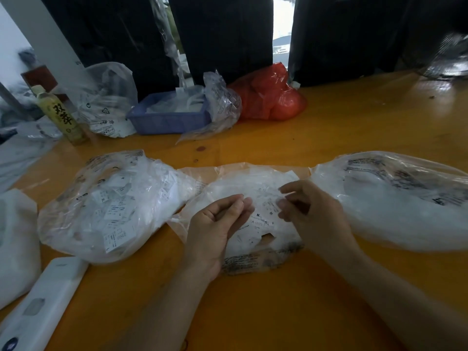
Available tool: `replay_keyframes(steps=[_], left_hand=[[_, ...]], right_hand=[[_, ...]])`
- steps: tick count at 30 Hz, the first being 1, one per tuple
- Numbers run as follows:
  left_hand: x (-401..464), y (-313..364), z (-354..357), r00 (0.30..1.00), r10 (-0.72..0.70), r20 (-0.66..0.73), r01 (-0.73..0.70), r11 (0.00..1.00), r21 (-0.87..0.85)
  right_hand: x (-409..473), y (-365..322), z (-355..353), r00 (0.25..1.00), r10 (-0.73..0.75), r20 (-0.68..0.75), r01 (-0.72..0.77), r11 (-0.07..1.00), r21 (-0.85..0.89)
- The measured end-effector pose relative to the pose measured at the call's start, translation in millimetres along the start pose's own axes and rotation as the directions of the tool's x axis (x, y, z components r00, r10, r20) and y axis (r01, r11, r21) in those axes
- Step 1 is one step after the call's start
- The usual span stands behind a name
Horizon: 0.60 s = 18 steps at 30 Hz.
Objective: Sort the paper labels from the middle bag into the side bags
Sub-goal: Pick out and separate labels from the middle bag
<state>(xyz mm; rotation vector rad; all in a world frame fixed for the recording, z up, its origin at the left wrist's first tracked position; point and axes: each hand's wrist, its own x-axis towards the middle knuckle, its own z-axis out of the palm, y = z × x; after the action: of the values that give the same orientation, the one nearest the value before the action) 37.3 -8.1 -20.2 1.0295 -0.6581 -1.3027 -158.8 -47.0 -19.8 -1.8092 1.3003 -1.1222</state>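
Three clear plastic bags lie in a row on the orange table. The middle bag (255, 188) holds white paper labels with small black print. Both hands hover over it. My left hand (217, 224) is palm up, fingers curled, with nothing clearly in it. My right hand (309, 209) has thumb and fingers pinched together over the labels; motion blur hides whether a label sits between them. The left bag (111, 206) is packed with printed labels. The right bag (405, 198) looks milky, its contents unclear.
A white flat device (43, 302) lies at the near left, beside another white bag (15, 244). Further back stand a drink bottle (63, 117), a blue basket (169, 117) with plastic, a red bag (271, 97) and more clear bags. Black sheeting hangs behind the table (354, 117).
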Motion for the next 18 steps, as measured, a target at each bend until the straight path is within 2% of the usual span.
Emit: replay_keyframes(steps=[3, 6, 11, 18], left_hand=[[0.4, -2.0, 1.0, 0.999, -0.015, 0.031, 0.015, 1.000, 0.008], [0.4, -4.4, 1.1, 0.998, -0.021, 0.058, 0.019, 1.000, 0.025], [-1.2, -6.7, 0.6, 0.994, -0.026, 0.108, 0.018, 0.997, 0.072], [-2.6, -6.6, 3.3, 0.990, 0.007, 0.140, -0.020, 0.995, 0.093]], right_hand=[[2.2, -2.2, -8.0, 0.996, 0.001, -0.095, 0.015, 0.985, 0.172], [2.5, -5.8, -11.7, 0.993, -0.023, -0.117, 0.057, 0.953, 0.297], [-0.6, -6.4, -6.7, 0.998, -0.038, -0.054, 0.053, 0.948, 0.315], [-0.3, -5.2, -5.2, 0.998, -0.015, -0.063, 0.030, 0.967, 0.254]])
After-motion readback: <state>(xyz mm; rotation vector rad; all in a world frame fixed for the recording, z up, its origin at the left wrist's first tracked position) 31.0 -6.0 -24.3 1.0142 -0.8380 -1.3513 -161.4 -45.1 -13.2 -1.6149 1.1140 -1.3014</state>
